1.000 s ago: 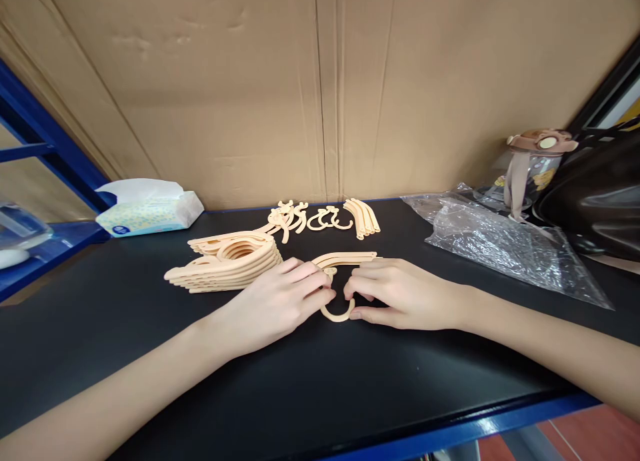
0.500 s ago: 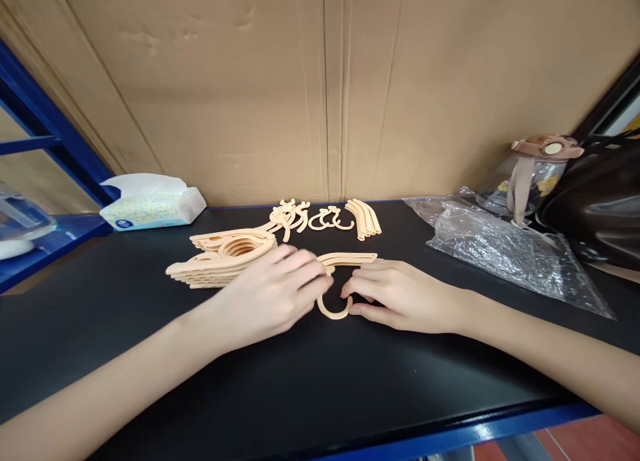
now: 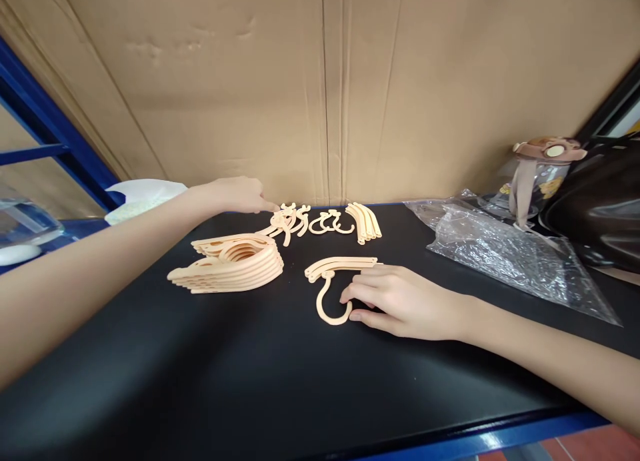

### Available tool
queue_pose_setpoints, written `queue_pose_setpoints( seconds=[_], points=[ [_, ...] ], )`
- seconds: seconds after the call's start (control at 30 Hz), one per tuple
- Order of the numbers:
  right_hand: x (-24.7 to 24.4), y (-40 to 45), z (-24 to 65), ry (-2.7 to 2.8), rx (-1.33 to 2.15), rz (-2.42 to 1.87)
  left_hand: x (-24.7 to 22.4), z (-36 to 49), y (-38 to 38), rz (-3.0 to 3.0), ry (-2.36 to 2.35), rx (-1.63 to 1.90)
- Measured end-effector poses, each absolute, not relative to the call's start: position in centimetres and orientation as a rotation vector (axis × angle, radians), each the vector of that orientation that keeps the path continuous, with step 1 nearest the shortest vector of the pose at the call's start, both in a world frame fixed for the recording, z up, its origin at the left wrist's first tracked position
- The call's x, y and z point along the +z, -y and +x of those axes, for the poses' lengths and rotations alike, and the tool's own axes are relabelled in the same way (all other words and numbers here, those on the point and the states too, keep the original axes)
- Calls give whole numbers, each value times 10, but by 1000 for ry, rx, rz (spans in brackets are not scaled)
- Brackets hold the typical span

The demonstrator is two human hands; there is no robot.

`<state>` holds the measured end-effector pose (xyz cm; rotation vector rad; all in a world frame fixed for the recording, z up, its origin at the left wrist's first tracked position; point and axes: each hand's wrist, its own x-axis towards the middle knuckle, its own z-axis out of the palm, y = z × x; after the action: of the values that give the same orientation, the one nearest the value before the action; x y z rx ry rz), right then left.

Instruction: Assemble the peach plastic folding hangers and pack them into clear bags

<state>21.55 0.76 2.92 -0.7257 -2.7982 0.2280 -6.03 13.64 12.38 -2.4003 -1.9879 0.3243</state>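
Observation:
A beige folding clothes hanger (image 3: 334, 319) lies on the black table in front of me, its hook curving towards me and its arms folded at the top. My right hand (image 3: 400, 301) has the end of that hook between thumb and fingers. Farther back on the left, my left hand (image 3: 237, 194) is stretched out, index finger extended to the edge of a loose pile of hanger parts (image 3: 290, 219). Its other fingers are partly hidden. Below that arm sits a stack of folded hangers (image 3: 240, 274).
Behind the hanger are loose hooks (image 3: 330, 222) and a row of curved hanger arms (image 3: 365, 222). Clear plastic wrap (image 3: 510, 254) and a drink bottle (image 3: 543, 174) stand to the right. A tissue pack (image 3: 145, 197) is partly covered by my left arm. Cardboard (image 3: 225, 101) backs the table.
My left hand has left the hanger at the centre and moved back and left to the loose pile. My right hand stays at the hook.

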Motion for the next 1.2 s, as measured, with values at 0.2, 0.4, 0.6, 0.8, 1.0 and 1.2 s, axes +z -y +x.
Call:
queue_pose_setpoints(
  seconds=[0.2,0.4,0.6,0.8,1.0,1.2],
  points=[
    [32,-6,219,2809,202,-720,107,-54,-157,-2478,2346,503],
    [31,-7,220,2816,183,-705,105,-55,-158,-2515,2531,458],
    [31,-7,221,2817,175,-699,106,-58,-156,-2552,2563,356],
    [32,-7,222,2813,169,-706,104,-61,-158,-2610,2506,213],
    [33,-7,222,2808,170,-716,98,-63,-169,-2565,2431,68],
    [33,-7,223,2807,181,-719,98,-54,-168,-2570,2394,72]
  ],
)
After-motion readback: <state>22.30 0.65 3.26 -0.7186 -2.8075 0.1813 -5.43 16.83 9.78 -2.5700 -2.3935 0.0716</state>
